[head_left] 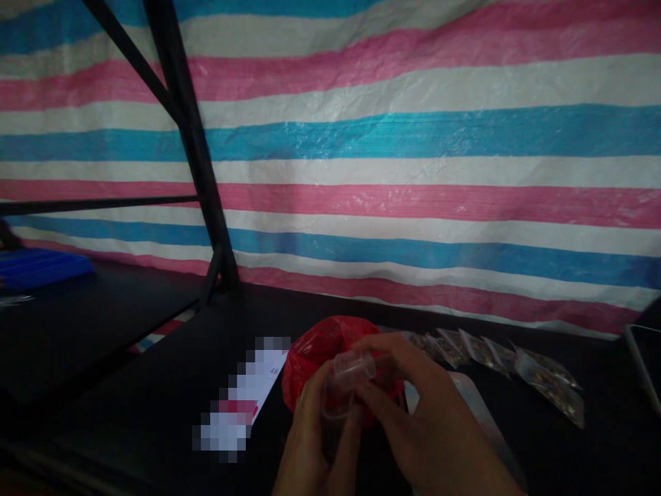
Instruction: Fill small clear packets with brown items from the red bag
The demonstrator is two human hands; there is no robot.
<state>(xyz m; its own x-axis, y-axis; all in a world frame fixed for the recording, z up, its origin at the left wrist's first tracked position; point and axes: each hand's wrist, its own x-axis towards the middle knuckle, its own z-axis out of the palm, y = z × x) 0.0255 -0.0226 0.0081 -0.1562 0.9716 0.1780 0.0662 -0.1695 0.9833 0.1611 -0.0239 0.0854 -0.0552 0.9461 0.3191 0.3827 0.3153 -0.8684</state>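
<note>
A small clear plastic cup (354, 369) lies tilted between my two hands, above a red plastic bag (304, 362). My left hand (315, 434) is closed round it from the left, fingers and thumb on its lower side. From the right, my right hand (413, 396) pinches the cup with its thumb and fingers. Below the cup shows a clear rounded edge; whether it belongs to the same cup or to a second clear piece I cannot tell. The bag stands open behind my hands, partly hidden by them.
Several small clear bags with brown contents (550, 389) lie in a row on the black table (583, 461). A pale flat sheet or tray (480, 413) is beside my right wrist. Left are a blurred white paper (268, 375), a black metal post (199, 151) and a blue object (44, 267).
</note>
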